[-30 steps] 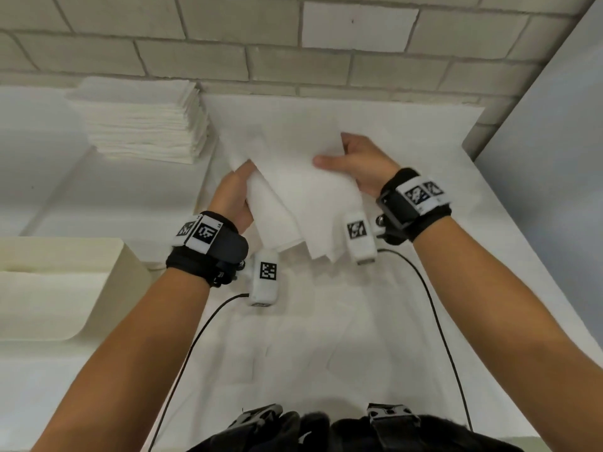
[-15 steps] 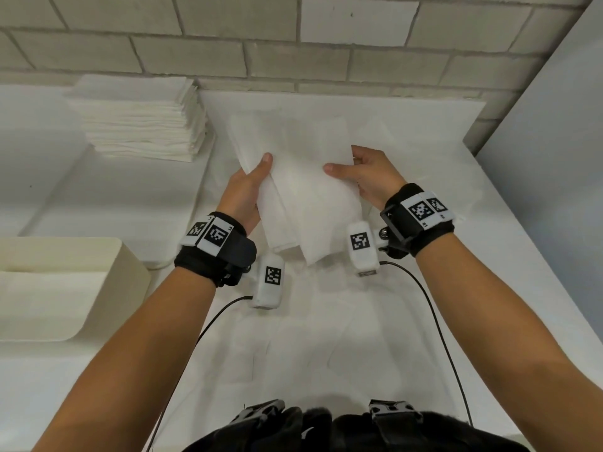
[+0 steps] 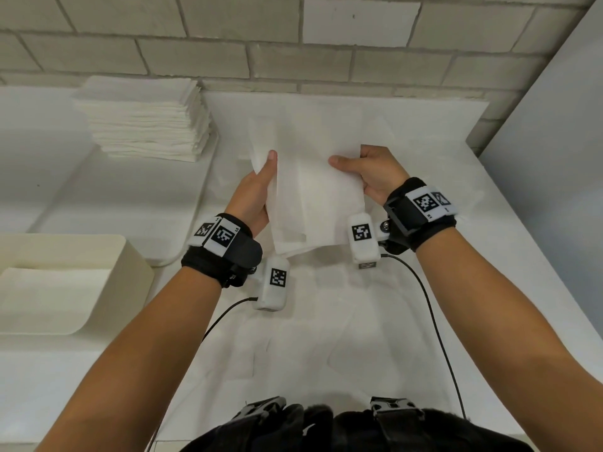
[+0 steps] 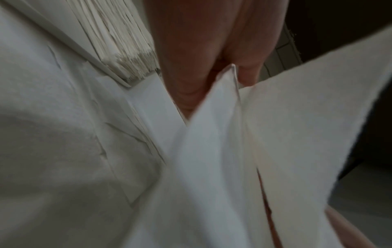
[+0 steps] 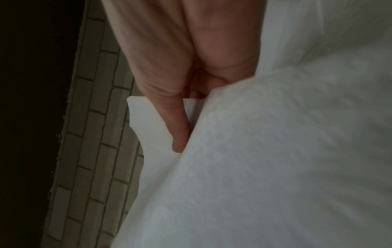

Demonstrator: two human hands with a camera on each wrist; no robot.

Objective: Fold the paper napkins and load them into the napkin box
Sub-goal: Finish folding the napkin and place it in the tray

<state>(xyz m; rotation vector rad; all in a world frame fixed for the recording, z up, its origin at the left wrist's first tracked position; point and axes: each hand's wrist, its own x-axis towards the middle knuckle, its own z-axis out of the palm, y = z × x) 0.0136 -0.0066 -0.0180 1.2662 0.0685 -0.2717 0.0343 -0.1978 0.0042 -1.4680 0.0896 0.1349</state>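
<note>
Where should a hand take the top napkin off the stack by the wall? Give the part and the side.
Take the napkin stack by its top sheet's right corner nearest the person, coming from the right, probably with a thumb-and-finger pinch. The layered edges fan open there, so one sheet should peel off. Both the left hand and right hand now hold a napkin.

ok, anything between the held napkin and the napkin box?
Nothing visible. Both hands, left hand and right hand, hold the napkin above the table; the box sits open-topped to the left, with bare tabletop between. The left forearm is nearest that path.
</note>
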